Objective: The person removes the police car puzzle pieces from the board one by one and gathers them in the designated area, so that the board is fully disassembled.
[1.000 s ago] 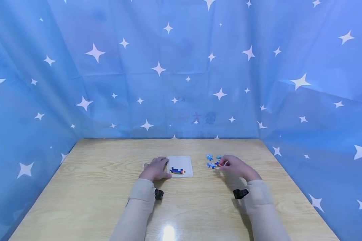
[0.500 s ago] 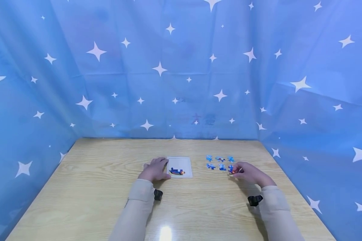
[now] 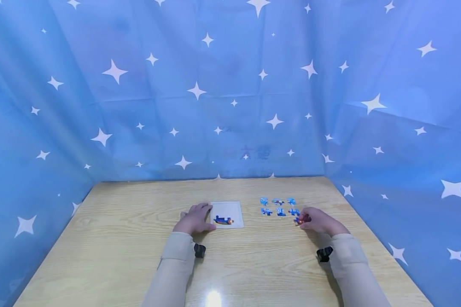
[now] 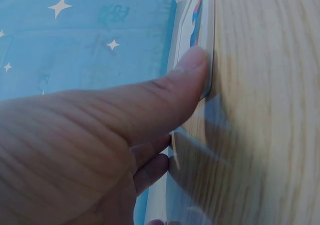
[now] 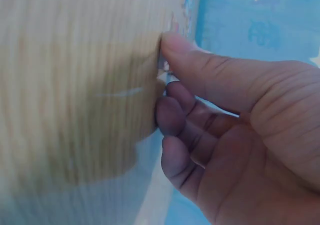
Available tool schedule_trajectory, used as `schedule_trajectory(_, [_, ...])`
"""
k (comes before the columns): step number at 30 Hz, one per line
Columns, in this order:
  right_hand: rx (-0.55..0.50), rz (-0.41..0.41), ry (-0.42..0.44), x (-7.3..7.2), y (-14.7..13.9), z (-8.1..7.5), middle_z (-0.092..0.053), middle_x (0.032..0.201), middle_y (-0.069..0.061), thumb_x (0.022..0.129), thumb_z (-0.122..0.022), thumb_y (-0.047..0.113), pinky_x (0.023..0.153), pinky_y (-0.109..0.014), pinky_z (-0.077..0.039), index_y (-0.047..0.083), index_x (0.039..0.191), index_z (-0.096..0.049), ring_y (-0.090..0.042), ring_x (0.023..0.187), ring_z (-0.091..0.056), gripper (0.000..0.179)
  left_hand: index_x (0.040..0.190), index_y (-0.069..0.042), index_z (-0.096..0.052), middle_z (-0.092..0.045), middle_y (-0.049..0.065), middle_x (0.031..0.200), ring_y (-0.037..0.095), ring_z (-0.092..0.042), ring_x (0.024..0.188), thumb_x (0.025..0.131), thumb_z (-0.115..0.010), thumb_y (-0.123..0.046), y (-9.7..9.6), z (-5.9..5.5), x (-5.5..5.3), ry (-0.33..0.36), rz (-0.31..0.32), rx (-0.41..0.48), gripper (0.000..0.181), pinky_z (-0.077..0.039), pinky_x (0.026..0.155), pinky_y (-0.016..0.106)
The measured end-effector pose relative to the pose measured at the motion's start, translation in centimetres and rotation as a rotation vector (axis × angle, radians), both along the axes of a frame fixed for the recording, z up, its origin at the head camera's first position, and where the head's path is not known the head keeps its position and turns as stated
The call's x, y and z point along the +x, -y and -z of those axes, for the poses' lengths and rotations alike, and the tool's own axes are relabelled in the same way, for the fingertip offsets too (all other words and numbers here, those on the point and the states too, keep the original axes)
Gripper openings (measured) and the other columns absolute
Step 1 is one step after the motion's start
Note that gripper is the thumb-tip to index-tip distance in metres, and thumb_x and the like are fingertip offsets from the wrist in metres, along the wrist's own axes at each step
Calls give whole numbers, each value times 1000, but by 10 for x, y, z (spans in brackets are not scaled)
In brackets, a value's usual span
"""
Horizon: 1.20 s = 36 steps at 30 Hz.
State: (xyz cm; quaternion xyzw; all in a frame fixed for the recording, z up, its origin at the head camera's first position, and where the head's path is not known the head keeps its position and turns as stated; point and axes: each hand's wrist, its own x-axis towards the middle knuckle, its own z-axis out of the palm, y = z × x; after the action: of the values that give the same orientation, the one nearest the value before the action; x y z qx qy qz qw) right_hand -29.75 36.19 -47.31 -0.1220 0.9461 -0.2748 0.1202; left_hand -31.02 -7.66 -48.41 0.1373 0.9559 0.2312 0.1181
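Note:
My left hand [image 3: 193,218] rests at the left edge of a white puzzle tray [image 3: 236,209]. In the left wrist view the straight thumb [image 4: 165,92] lies on the tray's rim, and other fingertips show below it. Joined blue and orange jigsaw pieces [image 3: 223,220] lie in the tray's near left part. Right of the tray, my right hand [image 3: 319,221] pinches a small blue and red jigsaw piece [image 3: 297,221] at the table surface. Fingers partly cover that piece. In the right wrist view only a thin sliver of it shows beside the thumb.
Several loose blue jigsaw pieces [image 3: 279,211] lie in two rows between the tray and my right hand. The wooden table [image 3: 238,264] ends at a blue star-patterned curtain [image 3: 207,149] at the back and sides.
My right hand has moved right and slightly nearer, with the small piece at its fingertips, uncovering the two rows of loose pieces. The left hand stays on the tray. The head view shifts slightly.

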Motion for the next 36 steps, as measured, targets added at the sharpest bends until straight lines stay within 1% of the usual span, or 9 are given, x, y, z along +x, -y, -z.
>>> schedule_trajectory(10, [1,-1,4,0,3,-3,-61,97,-8,93,-71,5,76,-40,-49,1,102,-63,-22,88,-56,13,154,-11,-44,-36,12,161,37,-31,147,91,-77,-38,2,-1,0,-10,-16,6,76,-27,107,70])
schedule_trajectory(15, [-16,8,-68,-3,9,-10,-62,96,-10,98,-66,6,70,-38,-50,-2,102,-62,-22,83,-59,9,154,-10,-44,-35,12,161,36,-31,147,92,-75,-39,0,0,1,-10,-2,8,75,-28,106,70])
schedule_trajectory(17, [-43,-15,-100,-8,19,-13,-62,96,-10,100,-62,6,67,-36,-49,-3,103,-61,-22,82,-59,10,154,-11,-44,-35,11,161,36,-31,147,92,-75,-38,0,1,1,-9,-3,6,75,-29,106,69])
schedule_trajectory(20, [-83,-64,-121,-15,48,-16,-63,97,-9,101,-61,6,67,-34,-50,-3,105,-63,-21,82,-60,10,154,-11,-44,-35,11,161,36,-30,147,92,-76,-38,0,0,2,-3,-14,8,75,-29,105,68])
schedule_trajectory(23, [-100,-163,-127,-19,91,-17,-64,99,-9,101,-62,7,70,-33,-50,-2,106,-65,-19,85,-59,11,151,-10,-48,-37,11,160,36,-32,145,92,-77,-35,0,-1,3,-3,-26,26,71,-29,105,67])
schedule_trajectory(28, [-91,-292,-90,-22,161,-11,-64,101,-4,101,-62,7,75,-34,-51,1,110,-66,-15,87,-59,11,132,-12,-58,-47,10,151,34,-40,137,91,-78,-30,-2,-4,6,-6,-35,55,49,-32,100,61])
schedule_trajectory(30, [-86,-305,-74,-23,180,-8,-65,103,-4,101,-62,7,77,-35,-51,2,112,-67,-15,88,-60,13,125,-14,-58,-48,10,149,34,-41,135,92,-77,-29,-3,-6,7,-2,-29,56,40,-32,99,60])
schedule_trajectory(33, [-84,-319,-63,-24,197,-4,-65,107,-8,99,-66,6,82,-40,-53,0,116,-66,-21,94,-62,19,115,-17,-60,-42,12,154,36,-38,138,94,-75,-27,-5,-8,8,4,-12,50,28,-31,100,62])
schedule_trajectory(36, [-31,-323,-86,-26,208,0,-64,110,-8,96,-69,7,88,-41,-52,-1,119,-67,-22,99,-62,24,107,-19,-59,-35,13,160,39,-33,142,94,-74,-27,-6,-3,5,6,-1,31,21,-29,102,66])
